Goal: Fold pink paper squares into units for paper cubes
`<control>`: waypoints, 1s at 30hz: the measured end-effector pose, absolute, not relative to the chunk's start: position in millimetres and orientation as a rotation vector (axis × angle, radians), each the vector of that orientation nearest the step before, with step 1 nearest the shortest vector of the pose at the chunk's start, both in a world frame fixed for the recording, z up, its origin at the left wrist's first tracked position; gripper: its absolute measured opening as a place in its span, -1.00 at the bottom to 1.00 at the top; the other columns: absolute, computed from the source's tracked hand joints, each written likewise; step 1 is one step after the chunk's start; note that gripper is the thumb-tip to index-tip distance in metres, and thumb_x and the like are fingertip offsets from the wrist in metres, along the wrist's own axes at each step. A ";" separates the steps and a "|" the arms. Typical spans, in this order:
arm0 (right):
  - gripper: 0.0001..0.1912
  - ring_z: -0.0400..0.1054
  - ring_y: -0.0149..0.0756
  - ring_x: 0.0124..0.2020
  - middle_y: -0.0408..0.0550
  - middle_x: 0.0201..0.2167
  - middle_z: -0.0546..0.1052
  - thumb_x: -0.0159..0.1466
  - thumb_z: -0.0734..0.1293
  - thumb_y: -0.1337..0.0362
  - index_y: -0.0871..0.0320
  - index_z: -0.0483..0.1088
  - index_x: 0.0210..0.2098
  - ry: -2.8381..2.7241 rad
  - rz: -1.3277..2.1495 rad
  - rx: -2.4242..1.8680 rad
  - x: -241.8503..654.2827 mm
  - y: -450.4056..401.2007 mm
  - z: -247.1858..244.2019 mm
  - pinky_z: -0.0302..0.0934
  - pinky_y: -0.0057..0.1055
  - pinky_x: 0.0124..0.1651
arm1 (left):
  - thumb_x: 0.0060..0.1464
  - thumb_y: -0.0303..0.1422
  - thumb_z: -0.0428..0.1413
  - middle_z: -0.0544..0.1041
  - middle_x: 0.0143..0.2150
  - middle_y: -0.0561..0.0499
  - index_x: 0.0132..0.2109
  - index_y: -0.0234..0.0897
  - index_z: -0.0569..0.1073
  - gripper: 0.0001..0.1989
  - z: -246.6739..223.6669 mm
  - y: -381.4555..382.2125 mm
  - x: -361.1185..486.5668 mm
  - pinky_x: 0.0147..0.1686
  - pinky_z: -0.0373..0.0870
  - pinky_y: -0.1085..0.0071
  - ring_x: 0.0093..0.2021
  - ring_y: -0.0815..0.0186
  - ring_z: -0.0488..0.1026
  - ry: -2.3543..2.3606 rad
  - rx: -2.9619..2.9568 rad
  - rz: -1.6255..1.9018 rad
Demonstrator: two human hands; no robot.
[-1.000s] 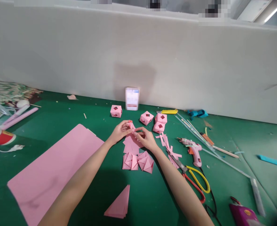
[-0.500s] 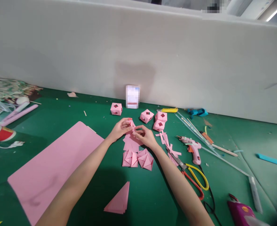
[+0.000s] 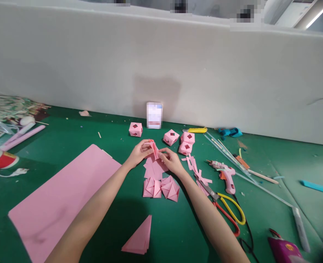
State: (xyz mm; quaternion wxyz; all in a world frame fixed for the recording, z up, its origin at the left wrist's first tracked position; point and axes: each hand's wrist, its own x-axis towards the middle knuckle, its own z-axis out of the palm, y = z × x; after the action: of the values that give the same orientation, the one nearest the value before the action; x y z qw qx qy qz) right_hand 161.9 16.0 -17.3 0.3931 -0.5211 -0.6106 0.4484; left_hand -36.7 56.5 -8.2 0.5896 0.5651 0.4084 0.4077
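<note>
Between my hands stands a small folded piece of pink paper (image 3: 154, 150), raised above the table. My left hand (image 3: 141, 152) grips its left side with the fingers pinched. The thumb and fingertips of my right hand (image 3: 171, 160) are closed at its right edge. Beneath lie loose pink paper pieces (image 3: 153, 169), partly covered by the hands. Closer to me are two piles of folded pink paper units (image 3: 151, 187). Beyond the hands sit several pink paper boxes (image 3: 135, 129) with diamond-shaped openings.
A large pink sheet (image 3: 68, 193) lies left, and a stack of pink triangles (image 3: 138, 236) in front. To the right are paper strips (image 3: 194, 168), scissors (image 3: 217, 197), a glue gun (image 3: 227, 175) and a yellow cutter (image 3: 196, 130). A phone (image 3: 154, 115) leans on the wall.
The folded paper now stands more upright and shows more between my hands. My right fingers have shifted slightly to the right. The whole view has tilted up a little.
</note>
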 end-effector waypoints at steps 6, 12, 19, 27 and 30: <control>-0.72 0.43 -0.28 -0.46 -0.17 -0.52 0.49 0.33 0.23 0.05 0.07 0.32 -0.41 -1.495 1.101 -1.338 163.3 19.3 -20.0 0.27 -0.41 -0.39 | 0.04 -0.29 0.22 0.53 0.11 -0.18 0.12 -0.27 0.37 -0.51 -10.4 56.8 -38.1 -0.07 0.49 0.29 0.02 0.13 0.53 0.970 1.352 0.958; -0.69 0.40 -0.29 -0.59 -0.15 -0.56 0.55 0.35 0.19 -0.04 0.06 0.27 -0.33 -1.437 1.249 -1.277 162.6 19.6 -20.6 0.25 -0.42 -0.52 | 0.00 -0.24 0.30 0.48 0.19 -0.18 0.12 -0.25 0.40 -0.46 -11.0 56.4 -37.9 0.05 0.43 0.24 0.17 0.06 0.44 1.003 1.399 0.960; -0.68 0.45 -0.28 -0.59 -0.12 -0.56 0.58 0.35 0.21 -0.05 0.08 0.32 -0.19 -1.380 1.279 -1.237 160.7 18.5 -24.1 0.30 -0.42 -0.51 | -0.04 -0.18 0.35 0.55 0.08 -0.18 0.11 -0.25 0.40 -0.41 -11.7 56.8 -38.4 -0.05 0.49 0.26 0.11 0.04 0.50 1.048 1.367 0.974; -0.50 0.43 -0.17 0.06 0.03 0.26 0.34 0.16 0.21 0.46 0.01 0.47 0.04 -1.604 0.995 -1.129 163.5 14.8 -12.7 0.38 -0.45 -0.35 | -0.02 -0.20 0.34 0.51 0.15 -0.24 0.09 -0.27 0.39 -0.44 -17.5 60.6 -36.8 0.05 0.46 0.16 0.14 0.04 0.49 1.046 1.345 1.017; -0.54 0.36 -0.12 0.16 0.04 0.26 0.29 0.13 0.23 0.50 0.02 0.56 -0.08 -1.669 0.948 -1.126 162.9 14.4 -15.1 0.39 -0.44 -0.33 | -0.02 -0.24 0.34 0.50 0.17 -0.22 0.07 -0.26 0.41 -0.48 -17.4 60.9 -37.3 0.13 0.39 0.15 0.21 0.03 0.43 1.060 1.388 1.020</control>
State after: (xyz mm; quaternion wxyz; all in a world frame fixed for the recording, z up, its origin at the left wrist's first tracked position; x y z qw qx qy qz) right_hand 162.9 14.4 -15.1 0.4423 -0.4537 -0.6728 0.3819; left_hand -37.3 60.9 -17.4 0.5306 0.5817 0.4443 0.4274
